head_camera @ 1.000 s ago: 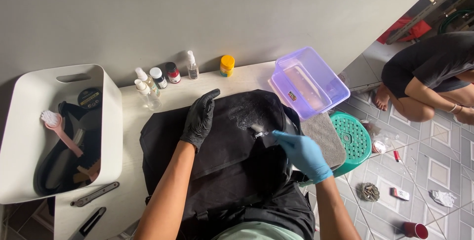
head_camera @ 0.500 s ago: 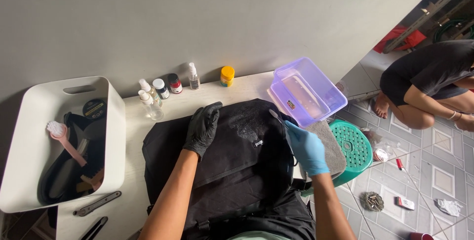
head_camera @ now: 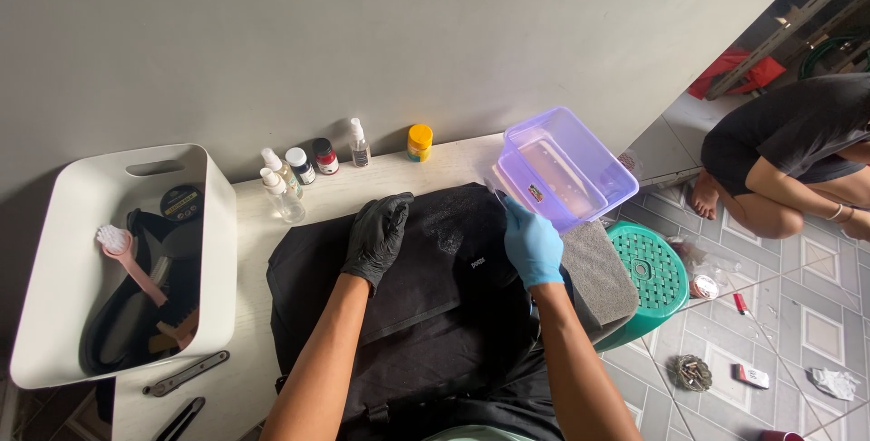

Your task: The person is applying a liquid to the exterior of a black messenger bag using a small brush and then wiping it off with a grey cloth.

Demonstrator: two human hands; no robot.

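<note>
Lying under both hands, black bag (head_camera: 426, 314): left hand (head_camera: 376, 237) spread flat, right hand (head_camera: 532, 243) pinching small tool (head_camera: 501, 196).

Head camera, steeply down over table (head_camera: 453, 164), close

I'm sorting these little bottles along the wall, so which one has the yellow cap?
The short yellow-capped jar, rightmost in the row, nearest the purple tub. The others have white, dark or red tops.

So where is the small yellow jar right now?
In the head view the yellow jar stands at the back of the table against the wall, right of the clear spray bottle and left of the purple plastic tub.
</note>
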